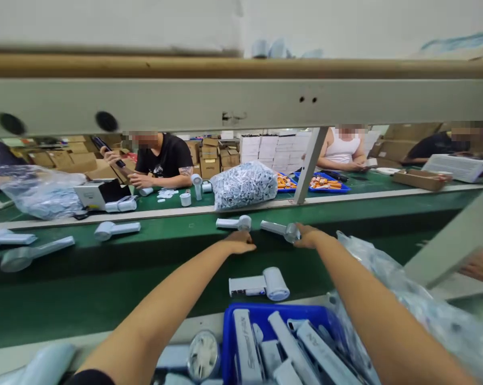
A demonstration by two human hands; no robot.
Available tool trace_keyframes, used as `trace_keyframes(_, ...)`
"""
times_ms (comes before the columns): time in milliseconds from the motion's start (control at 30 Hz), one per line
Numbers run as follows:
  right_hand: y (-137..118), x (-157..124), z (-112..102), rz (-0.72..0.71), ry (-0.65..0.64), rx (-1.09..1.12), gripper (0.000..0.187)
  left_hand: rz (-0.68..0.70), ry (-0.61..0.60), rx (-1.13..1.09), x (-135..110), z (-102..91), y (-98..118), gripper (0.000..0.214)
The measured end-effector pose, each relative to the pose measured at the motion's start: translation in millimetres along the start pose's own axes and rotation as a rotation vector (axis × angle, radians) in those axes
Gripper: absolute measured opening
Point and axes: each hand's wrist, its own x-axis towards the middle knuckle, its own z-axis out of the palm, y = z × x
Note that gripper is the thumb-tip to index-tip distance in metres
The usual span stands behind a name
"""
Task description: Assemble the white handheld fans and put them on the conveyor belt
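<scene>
Both my arms reach forward over the green conveyor belt point(105, 251). My left hand point(240, 243) rests knuckles-up on the belt just below a white handheld fan point(235, 223) lying on its side; its fingers are curled under and hidden. My right hand point(307, 236) touches the head of a second white fan point(280, 230), fingers wrapped at its end. A third white fan point(260, 284) lies nearer to me on the belt. Below it a blue bin point(229, 342) holds several white fan parts.
More white fans point(115, 230) lie on the belt at left. A clear bag of white parts point(243, 184) sits on the far table. Three people work across the belt. A metal frame bar point(241, 104) crosses the view; a plastic bag point(418, 310) lies at right.
</scene>
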Motion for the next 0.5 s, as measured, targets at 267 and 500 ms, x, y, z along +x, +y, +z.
trace_keyframes(267, -12.3, 26.0, 25.1, 0.036, 0.07, -0.044, 0.04, -0.185, 0.318, 0.203, 51.2, -0.9, -54.1, 0.036)
trace_keyframes(500, -17.0, -31.0, -9.4, -0.02, -0.029, -0.03, 0.027, -0.143, 0.209, 0.162, 9.1, -9.7, -36.2, 0.03)
